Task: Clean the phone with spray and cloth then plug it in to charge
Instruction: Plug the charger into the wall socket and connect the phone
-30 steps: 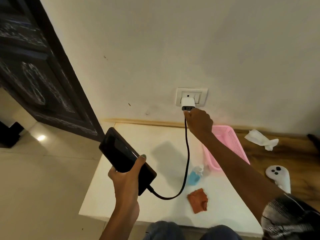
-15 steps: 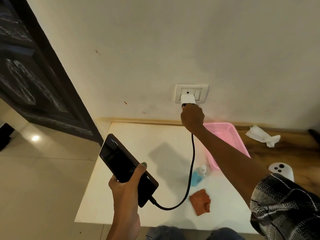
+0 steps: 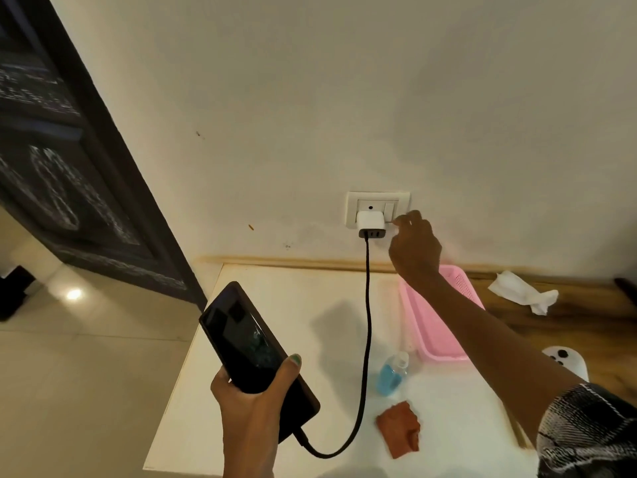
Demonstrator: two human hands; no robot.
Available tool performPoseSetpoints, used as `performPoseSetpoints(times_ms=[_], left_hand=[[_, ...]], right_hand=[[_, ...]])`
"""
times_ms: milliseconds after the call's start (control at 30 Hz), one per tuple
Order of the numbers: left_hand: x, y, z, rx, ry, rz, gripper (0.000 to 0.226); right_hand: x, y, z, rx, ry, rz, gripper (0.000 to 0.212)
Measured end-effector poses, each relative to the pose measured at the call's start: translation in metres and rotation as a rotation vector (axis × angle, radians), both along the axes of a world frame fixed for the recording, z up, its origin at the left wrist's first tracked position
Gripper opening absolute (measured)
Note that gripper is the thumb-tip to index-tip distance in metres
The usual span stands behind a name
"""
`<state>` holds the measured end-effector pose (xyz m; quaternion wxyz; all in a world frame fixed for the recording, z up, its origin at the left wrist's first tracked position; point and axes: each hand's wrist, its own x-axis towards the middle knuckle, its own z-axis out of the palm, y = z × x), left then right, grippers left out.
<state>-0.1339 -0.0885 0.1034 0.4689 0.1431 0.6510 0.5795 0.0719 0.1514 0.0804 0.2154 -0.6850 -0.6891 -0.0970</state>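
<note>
Your right hand (image 3: pixel 415 250) had come off the charger (image 3: pixel 370 225): half a second earlier it covered the adapter's underside, now it sat just right of it, fingers loosely curled, one fingertip at the switch on the wall socket (image 3: pixel 377 210); I couldn't tell whether it actually touched the switch, and it held nothing. The charger stayed seated in the socket, its dark port face visible, with the black cable (image 3: pixel 366 346) hanging down and looping left into the phone's near end. Your left hand (image 3: pixel 253 412) hadn't changed: it gripped the phone (image 3: pixel 253 346) from below, thumb across the right edge, screen dark, held tilted over the near-left corner of the white table (image 3: pixel 269 294). On the table, right of the cable, the blue spray bottle (image 3: pixel 391 374) stood just near of the pink basket (image 3: pixel 434 326), and the orange cloth (image 3: pixel 400 429) lay near of that, apart from both. Your right forearm crossed over the basket and hid part of it. Further right, on the wood surface (image 3: pixel 568 326), lay a crumpled white tissue (image 3: pixel 520 291) and a white controller (image 3: pixel 565 362), partly hidden behind your sleeve (image 3: pixel 586 432). A dark door (image 3: pixel 69 167) stood far left.
</note>
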Motion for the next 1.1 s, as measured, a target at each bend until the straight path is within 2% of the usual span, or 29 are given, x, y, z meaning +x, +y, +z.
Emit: performPoseSetpoints(times_ms=[67,133,267,433,700,767,800,867,967,1100], left_hand=[[0.003,-0.001,0.002,0.005,0.01,0.009,0.072],[0.006,-0.001,0.004,0.011,0.013,0.016,0.071],[0.01,0.001,0.004,0.022,0.022,0.003,0.071],[0.011,0.002,0.001,0.004,0.027,-0.013,0.073],[0.019,-0.003,0.01,0.018,0.063,-0.076,0.078],[0.023,-0.005,0.016,0.043,0.061,-0.083,0.075],[0.025,-0.007,0.019,0.057,0.065,-0.091,0.075],[0.03,-0.009,0.023,0.08,0.082,-0.119,0.075],[0.037,-0.011,0.028,0.108,0.138,-0.164,0.076],[0.042,-0.014,0.034,0.132,0.215,-0.195,0.079]], right_hand=[[0.012,0.0,-0.009,-0.075,-0.289,0.085,0.056],[0.018,-0.002,-0.019,-0.104,-0.452,0.134,0.076],[0.02,0.001,-0.029,-0.199,-0.549,0.132,0.085],[0.006,0.007,-0.024,-0.403,-0.505,0.06,0.1],[0.0,0.005,-0.018,-0.503,-0.42,0.023,0.101],[0.002,-0.001,-0.011,-0.476,-0.406,0.057,0.083],[0.004,-0.006,-0.005,-0.47,-0.391,0.074,0.064],[0.006,-0.021,0.009,-0.471,-0.25,0.039,0.032],[0.01,-0.053,0.022,-0.416,0.165,-0.032,0.023],[0.004,-0.123,0.045,-0.306,0.657,0.136,0.019]])
